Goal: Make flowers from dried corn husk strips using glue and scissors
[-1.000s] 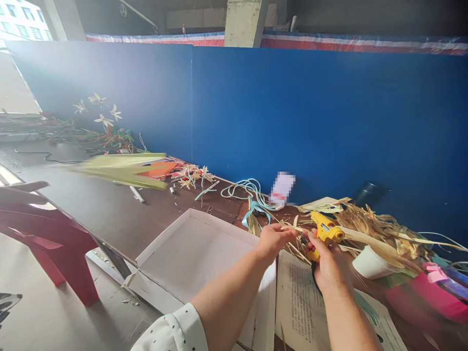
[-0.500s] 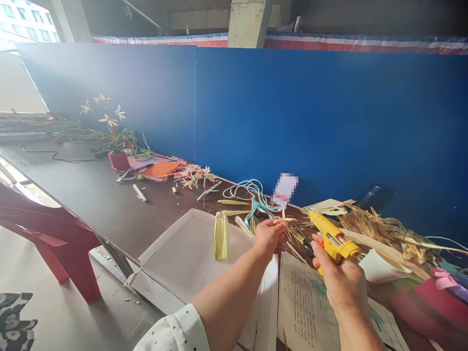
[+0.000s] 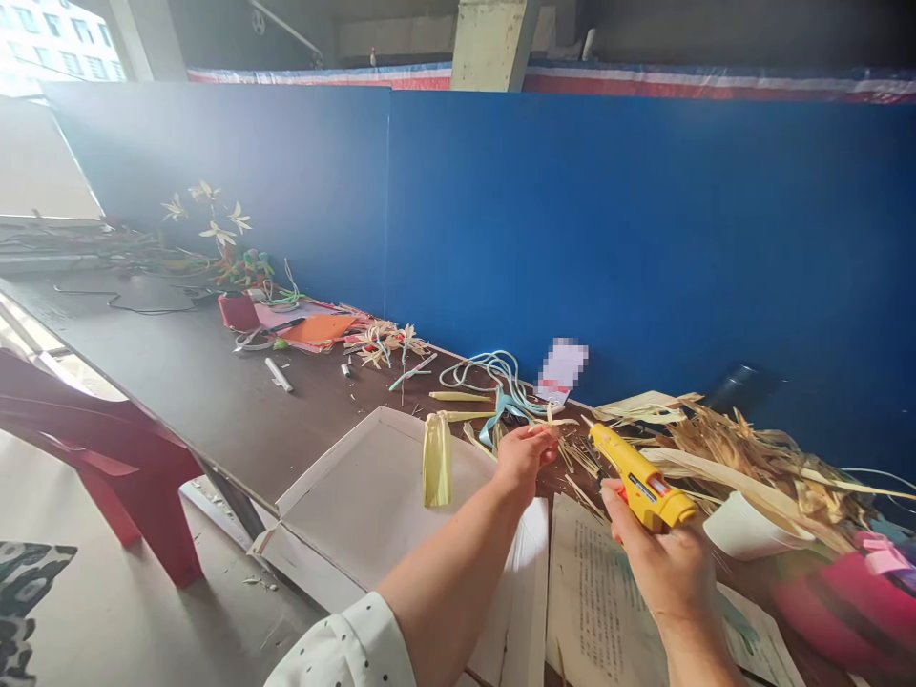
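Note:
My right hand (image 3: 662,558) grips a yellow glue gun (image 3: 639,475), its nozzle pointing up and left toward my other hand. My left hand (image 3: 525,454) is closed in a pinch on a small pale straw piece (image 3: 556,420) held just above the table's dried leaf scraps. A folded yellow-green leaf strip (image 3: 436,459) lies on the white cardboard tray (image 3: 358,506), a short way left of my left hand. Pale blue ribbon (image 3: 493,377) curls on the table behind it.
A pile of dried straw leaves (image 3: 744,453), a white cup (image 3: 740,527) and pink items (image 3: 844,592) sit at the right. A printed page (image 3: 597,601) lies under my right hand. Paper flowers (image 3: 207,215), coloured scraps and a red chair (image 3: 107,458) are at the left.
A blurred bundle of yellow-green leaves that swept past at the left is gone; a folded strip now lies on the tray. My right hand lowered the glue gun and drew slightly away from my left.

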`<state>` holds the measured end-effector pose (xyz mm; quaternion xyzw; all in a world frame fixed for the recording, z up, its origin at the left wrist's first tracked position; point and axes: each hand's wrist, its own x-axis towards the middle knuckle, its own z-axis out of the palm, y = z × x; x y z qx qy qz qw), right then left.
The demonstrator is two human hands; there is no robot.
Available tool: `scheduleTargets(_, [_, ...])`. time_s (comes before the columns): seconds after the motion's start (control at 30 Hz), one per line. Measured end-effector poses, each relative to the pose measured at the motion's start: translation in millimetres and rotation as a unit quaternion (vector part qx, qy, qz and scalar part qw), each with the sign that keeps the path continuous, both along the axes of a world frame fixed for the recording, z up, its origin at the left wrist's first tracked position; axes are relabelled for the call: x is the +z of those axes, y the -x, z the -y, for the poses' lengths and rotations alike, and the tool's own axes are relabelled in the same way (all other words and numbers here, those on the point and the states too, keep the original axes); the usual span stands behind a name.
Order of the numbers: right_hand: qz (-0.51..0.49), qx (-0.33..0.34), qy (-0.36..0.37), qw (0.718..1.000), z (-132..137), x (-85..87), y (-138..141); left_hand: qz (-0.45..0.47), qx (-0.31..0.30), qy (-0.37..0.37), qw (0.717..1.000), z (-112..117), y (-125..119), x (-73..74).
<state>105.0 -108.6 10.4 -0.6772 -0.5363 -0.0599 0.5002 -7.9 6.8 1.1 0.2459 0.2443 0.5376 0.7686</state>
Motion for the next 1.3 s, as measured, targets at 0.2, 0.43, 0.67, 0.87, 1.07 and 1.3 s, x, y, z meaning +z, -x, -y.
scheduleTargets(0.2, [0.069, 0.0, 0.012, 0.998, 1, -5.9, 0, -0.029, 0.025, -0.032, 0.999, -2, -3, -6.0])
scheduleTargets(0.43, [0.067, -0.01, 0.056, 0.996, -1, -22.5, -4, -0.059, 0.041, -0.03, 0.997, -1, -4, -5.0])
scheduleTargets(0.67, [0.111, -0.021, 0.047, 0.992, -3, -21.0, -3, -0.053, 0.037, -0.035, 0.997, 2, -1, 0.9])
scheduleTargets(0.87, [0.17, -0.021, 0.002, 0.985, -2, -12.9, 3, -0.054, 0.034, -0.03, 0.997, 2, -1, 1.6])
scheduleTargets(1.07, [0.168, -0.022, 0.016, 0.985, -3, -14.8, 1, -0.048, 0.027, -0.045, 0.997, 0, -4, -2.4])
scheduleTargets(1.3, [0.145, -0.018, 0.028, 0.989, -2, -14.7, 1, -0.064, 0.022, -0.051, 0.996, 3, -1, 1.3])
